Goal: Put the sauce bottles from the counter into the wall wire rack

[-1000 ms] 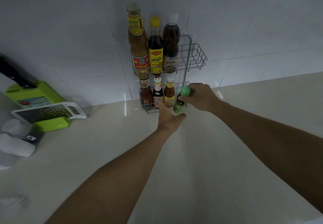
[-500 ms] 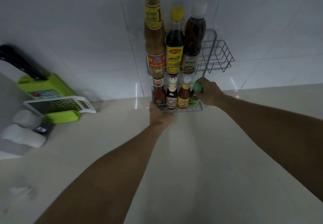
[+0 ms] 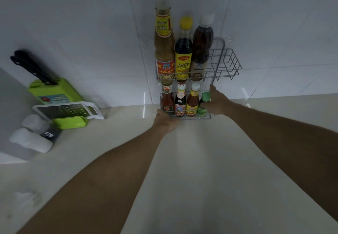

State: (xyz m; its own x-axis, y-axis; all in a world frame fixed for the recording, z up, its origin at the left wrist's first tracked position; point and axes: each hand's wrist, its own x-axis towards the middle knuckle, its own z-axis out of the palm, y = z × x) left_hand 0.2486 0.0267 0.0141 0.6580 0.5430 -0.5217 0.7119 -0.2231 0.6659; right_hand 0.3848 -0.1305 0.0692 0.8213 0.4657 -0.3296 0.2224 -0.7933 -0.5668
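The right hand (image 3: pixel 216 102) grips the green-capped bottle (image 3: pixel 204 104), now at the right end of the wall wire rack (image 3: pixel 222 63)'s lower shelf, beside the orange-label sauce bottle (image 3: pixel 192 102). The left hand (image 3: pixel 165 121) is curled on the shelf's front left corner; I cannot tell if it grips. If released tilted, the bottle may knock its neighbour. A grater (image 3: pixel 67 110) lies well apart on the surface (image 3: pixel 182 160).

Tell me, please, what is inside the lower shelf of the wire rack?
The lower shelf holds four small bottles: three red-brown sauce bottles and a green-capped bottle at its right end. The right hand covers part of that bottle.
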